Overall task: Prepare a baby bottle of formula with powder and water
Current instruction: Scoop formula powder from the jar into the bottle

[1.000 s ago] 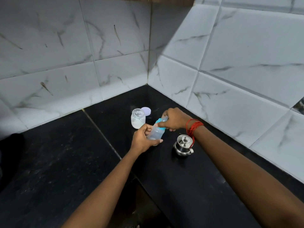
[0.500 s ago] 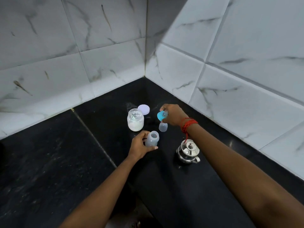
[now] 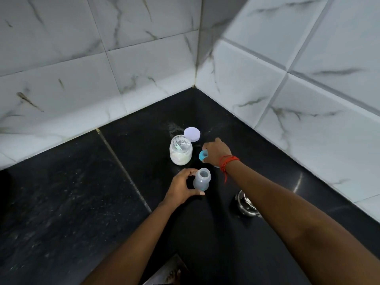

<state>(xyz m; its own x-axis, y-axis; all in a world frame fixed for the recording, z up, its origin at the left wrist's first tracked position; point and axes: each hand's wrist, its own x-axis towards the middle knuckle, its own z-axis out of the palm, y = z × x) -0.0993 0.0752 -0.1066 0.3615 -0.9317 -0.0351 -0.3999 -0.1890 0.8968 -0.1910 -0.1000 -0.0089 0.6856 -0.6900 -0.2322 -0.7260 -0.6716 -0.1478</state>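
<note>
A small translucent baby bottle (image 3: 202,179) stands open-mouthed on the black counter (image 3: 82,202). My left hand (image 3: 182,187) curls round its left side and holds it upright. My right hand (image 3: 216,151) is low over the counter just behind it, gripping the blue bottle top (image 3: 203,155); the clear cap under it is mostly hidden by the hand. To the left of that hand stands an open glass jar (image 3: 181,150) of white powder with a pale scoop inside. The jar's lilac lid (image 3: 192,134) lies flat behind it.
A small steel pot with a lid (image 3: 245,204) sits on the counter under my right forearm, partly hidden. White marble-look tiled walls (image 3: 144,58) meet in a corner behind the jar. A red thread is tied round my right wrist.
The blue top has come off the bottle. My right hand has carried it back and down toward the counter beside the jar. My left hand keeps holding the bottle, which now stands upright.
</note>
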